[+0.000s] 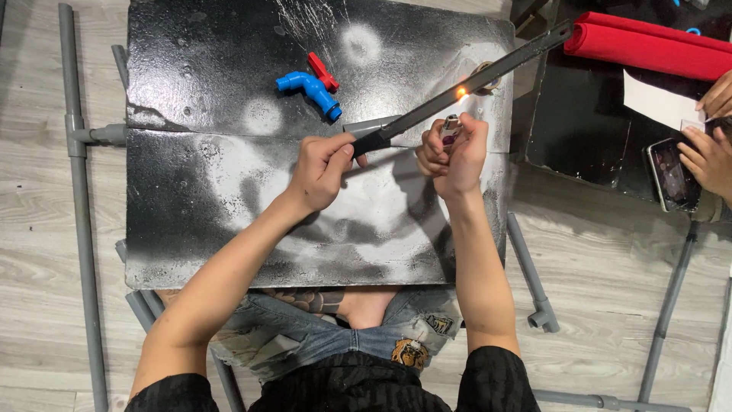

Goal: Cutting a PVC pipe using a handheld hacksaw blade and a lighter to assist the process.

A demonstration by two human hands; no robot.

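Observation:
My left hand [324,166] grips the handle end of a long dark flat blade [473,80] that slants up to the right over a black, paint-spattered board [229,214]. My right hand [451,152] holds a small lighter [451,126] upright under the blade. Its flame [461,92] touches the blade's underside near the middle. A blue plastic tap with a red handle [313,84] lies on the board above my left hand, apart from both hands.
Grey plastic pipes [80,191] lie on the wooden floor at the left, right and below. At the far right another person's hands [709,145] hold a phone [672,174] over a black surface, by a red roll [648,47] and white paper [662,101].

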